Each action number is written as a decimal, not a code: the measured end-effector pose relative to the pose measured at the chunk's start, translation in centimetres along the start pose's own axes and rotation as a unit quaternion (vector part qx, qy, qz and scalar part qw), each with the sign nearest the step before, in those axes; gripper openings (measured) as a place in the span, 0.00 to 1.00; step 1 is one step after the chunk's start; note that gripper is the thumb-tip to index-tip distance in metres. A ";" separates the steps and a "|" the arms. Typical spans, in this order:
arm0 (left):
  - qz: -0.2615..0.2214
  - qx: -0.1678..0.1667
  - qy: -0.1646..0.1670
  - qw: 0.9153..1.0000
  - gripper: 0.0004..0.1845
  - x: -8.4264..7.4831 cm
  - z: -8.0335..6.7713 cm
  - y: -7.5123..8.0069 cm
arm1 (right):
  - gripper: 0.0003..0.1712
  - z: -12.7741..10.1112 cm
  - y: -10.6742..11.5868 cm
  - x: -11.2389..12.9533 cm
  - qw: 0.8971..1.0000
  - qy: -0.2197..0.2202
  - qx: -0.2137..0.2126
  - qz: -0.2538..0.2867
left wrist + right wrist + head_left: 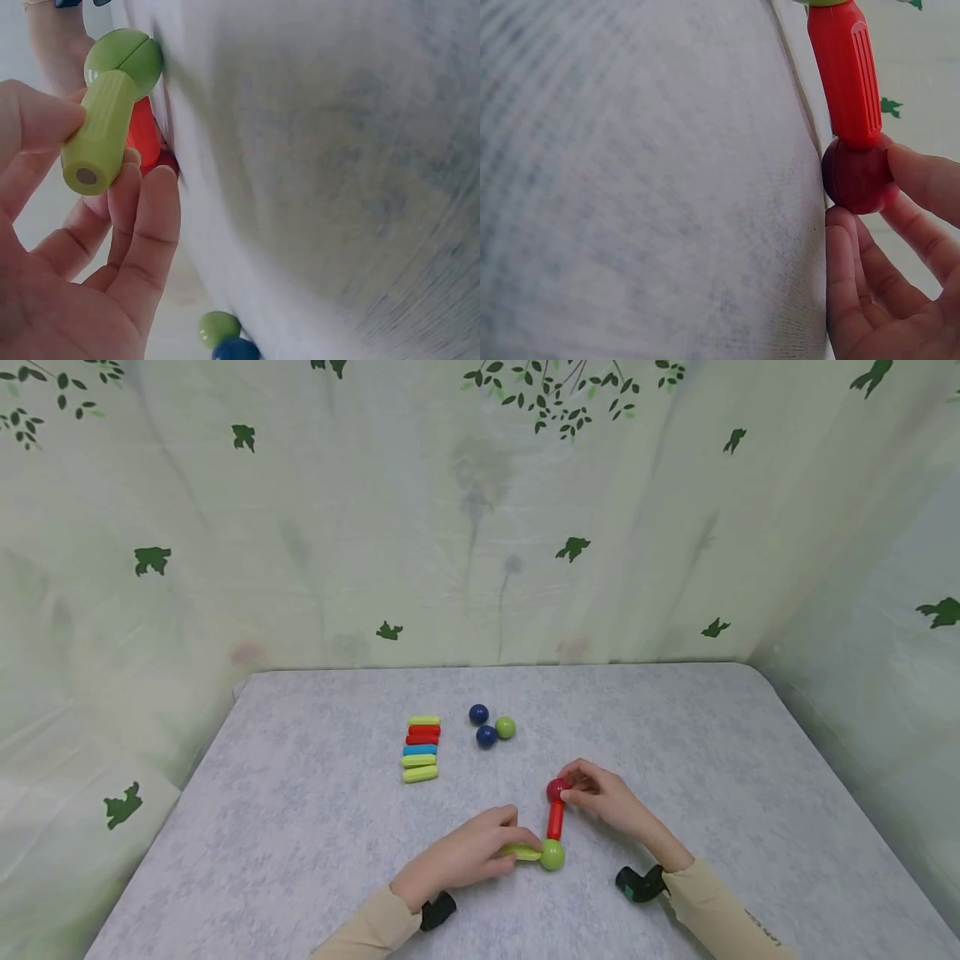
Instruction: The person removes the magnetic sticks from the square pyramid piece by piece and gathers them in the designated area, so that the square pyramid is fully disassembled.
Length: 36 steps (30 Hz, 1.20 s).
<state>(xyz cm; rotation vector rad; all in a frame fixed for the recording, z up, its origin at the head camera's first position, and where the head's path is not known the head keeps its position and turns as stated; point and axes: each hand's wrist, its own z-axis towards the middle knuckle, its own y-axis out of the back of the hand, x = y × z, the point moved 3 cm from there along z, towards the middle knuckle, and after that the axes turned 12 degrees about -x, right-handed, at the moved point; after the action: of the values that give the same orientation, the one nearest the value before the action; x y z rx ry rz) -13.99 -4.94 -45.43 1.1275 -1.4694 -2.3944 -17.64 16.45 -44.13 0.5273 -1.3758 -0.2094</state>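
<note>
My left hand (pixel 476 847) pinches a light green rod (pixel 101 135) between thumb and fingers. The rod's far end meets a green ball (pixel 552 855), and its free end shows a round grey metal disc in the left wrist view. From that ball a red rod (pixel 555 820) runs away from me to a dark red ball (pixel 859 176). My right hand (pixel 603 795) grips the red ball with thumb and fingertips, low by the tabletop. The pieces form a joined L shape.
At the back left of the grey table (pixel 300 827) lies a column of several rods, light green, red and blue (pixel 420 750). Two dark blue balls (pixel 487 737) and one green ball (pixel 506 727) sit beside it. A leaf-printed curtain (pixel 315 527) hangs behind the table.
</note>
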 end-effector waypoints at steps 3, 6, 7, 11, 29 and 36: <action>0.030 0.007 -0.010 0.999 0.17 -0.2 0.0 0.0 | 0.12 0.0 -0.1 0.0 1.000 -0.003 0.000 -0.003; 0.027 0.016 -0.011 0.999 0.17 -0.1 -0.4 -0.2 | 0.11 0.1 -0.2 -0.6 1.000 -0.001 0.003 -0.003; 0.018 0.017 -0.006 1.000 0.17 0.1 -0.6 -0.2 | 0.11 0.2 -0.3 -1.1 1.000 -0.002 0.002 -0.001; -0.049 -0.002 0.035 0.998 0.19 1.3 -1.5 0.2 | 0.12 0.7 -0.7 -3.2 1.000 -0.004 -0.004 -0.004; 0.057 -0.228 0.208 0.950 0.17 7.8 -5.8 6.4 | 0.13 0.9 -0.6 -4.1 1.000 -0.009 -0.004 -0.003; 0.085 -0.226 0.246 0.939 0.14 8.9 -5.8 6.9 | 0.12 0.1 -0.1 -0.4 1.000 -0.016 0.000 0.003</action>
<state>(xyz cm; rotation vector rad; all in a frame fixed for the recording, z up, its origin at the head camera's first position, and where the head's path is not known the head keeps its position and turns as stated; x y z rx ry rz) -18.46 -16.74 -46.06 1.2839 -0.7708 -1.9796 -17.75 16.52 -44.49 0.5218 -1.4086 -0.2124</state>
